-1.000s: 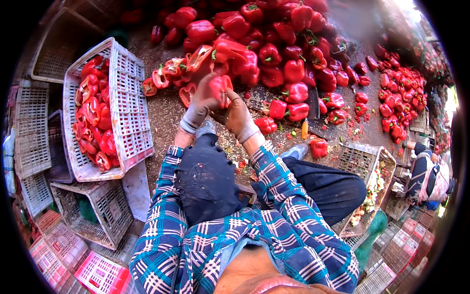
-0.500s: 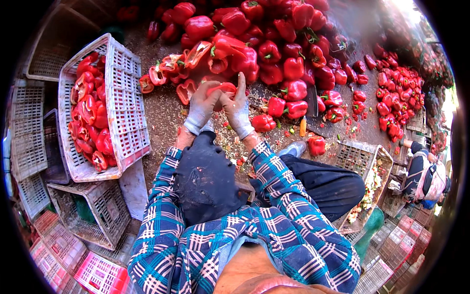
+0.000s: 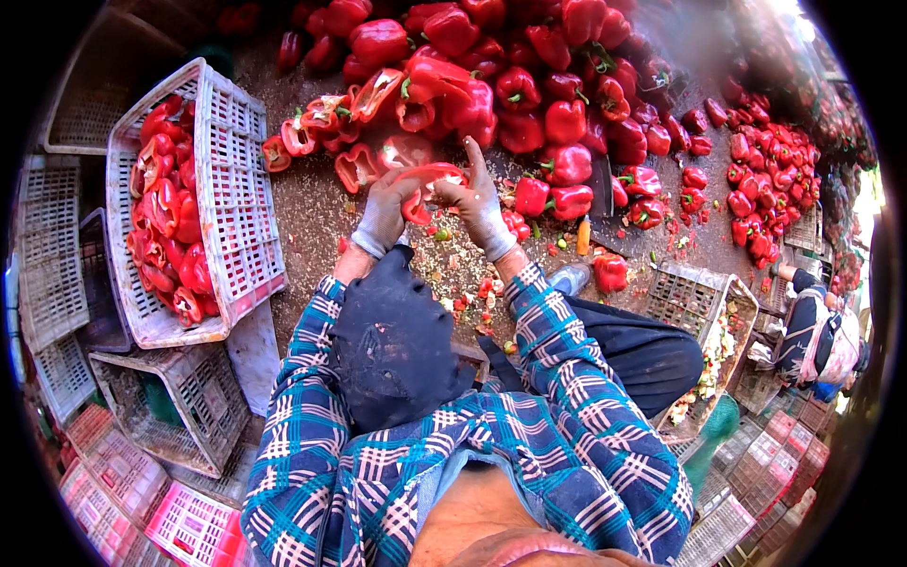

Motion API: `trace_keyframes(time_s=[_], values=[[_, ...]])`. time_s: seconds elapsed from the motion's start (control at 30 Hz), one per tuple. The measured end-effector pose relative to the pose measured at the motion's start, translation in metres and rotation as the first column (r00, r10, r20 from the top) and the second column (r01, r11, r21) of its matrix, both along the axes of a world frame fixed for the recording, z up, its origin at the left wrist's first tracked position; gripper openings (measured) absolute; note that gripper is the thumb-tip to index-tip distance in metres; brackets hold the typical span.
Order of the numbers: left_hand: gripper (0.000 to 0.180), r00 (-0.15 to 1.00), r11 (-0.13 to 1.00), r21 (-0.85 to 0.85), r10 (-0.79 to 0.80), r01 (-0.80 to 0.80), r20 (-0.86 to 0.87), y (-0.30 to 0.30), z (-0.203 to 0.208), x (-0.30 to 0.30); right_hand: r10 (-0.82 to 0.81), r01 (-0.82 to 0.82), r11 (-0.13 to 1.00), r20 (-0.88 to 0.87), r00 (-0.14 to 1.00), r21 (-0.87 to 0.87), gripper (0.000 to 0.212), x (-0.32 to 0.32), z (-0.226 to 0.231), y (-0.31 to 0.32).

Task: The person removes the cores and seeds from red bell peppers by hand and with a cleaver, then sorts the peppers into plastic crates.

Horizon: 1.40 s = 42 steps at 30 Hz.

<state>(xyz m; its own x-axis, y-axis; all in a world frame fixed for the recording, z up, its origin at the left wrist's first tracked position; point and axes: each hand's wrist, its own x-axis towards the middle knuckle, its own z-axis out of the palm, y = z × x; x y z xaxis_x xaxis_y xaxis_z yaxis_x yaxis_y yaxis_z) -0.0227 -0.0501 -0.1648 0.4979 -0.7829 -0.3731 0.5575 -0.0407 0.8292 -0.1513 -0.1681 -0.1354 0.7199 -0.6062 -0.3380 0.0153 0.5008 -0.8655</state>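
Note:
Between my gloved hands is a cut red bell pepper, its pale inside partly showing. My left hand has its fingers closed on the left end of the pepper. At the other end, my right hand grips with the thumb and lower fingers while one finger points up, away from the pepper. Just beyond my hands lie opened pepper halves, beside a large heap of whole red bell peppers. Pale seeds and red scraps are scattered on the ground under my hands.
A white crate of cut peppers stands tilted at left, above a greyish crate. A knife with a yellow handle lies right of my hands. A scrap-filled crate sits beside my right knee. Another person is at far right.
My hands have drawn apart, the right one moving right and slightly nearer me. The pepper between them shows more of its cut edge. My right hand now covers part of a whole pepper.

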Motion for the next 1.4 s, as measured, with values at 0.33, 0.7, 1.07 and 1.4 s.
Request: trace_keyframes(time_s=[0.33, 0.7, 1.07, 1.4], values=[[0.028, 0.951, 0.956, 0.287, -0.149, 0.068, 0.272, 0.001, -0.015, -0.007, -0.026, -0.257, 0.715, -0.392, 0.92, -0.65, 0.092, -0.015, -0.042, -0.024], [0.024, 0.511, 0.788, -0.082, 0.471, -0.61, 0.719, 0.09, 0.086, 0.107, 0.017, -0.035, 0.986, 0.108, 0.994, 0.162, 0.058, -0.022, 0.012, -0.031], [0.066, 0.946, 0.955, 0.279, -0.174, 0.095, 0.274, 0.076, 0.13, 0.068, 0.275, -0.261, 0.856, -0.034, 0.961, -0.446, 0.036, 0.041, 0.064, 0.027], [0.03, 0.973, 0.994, -0.108, -0.033, 0.008, -0.231, 0.04, 0.053, 0.03, 0.136, -0.101, 0.64, -0.017, 0.991, -0.762, 0.059, 0.041, 0.062, 0.024]])
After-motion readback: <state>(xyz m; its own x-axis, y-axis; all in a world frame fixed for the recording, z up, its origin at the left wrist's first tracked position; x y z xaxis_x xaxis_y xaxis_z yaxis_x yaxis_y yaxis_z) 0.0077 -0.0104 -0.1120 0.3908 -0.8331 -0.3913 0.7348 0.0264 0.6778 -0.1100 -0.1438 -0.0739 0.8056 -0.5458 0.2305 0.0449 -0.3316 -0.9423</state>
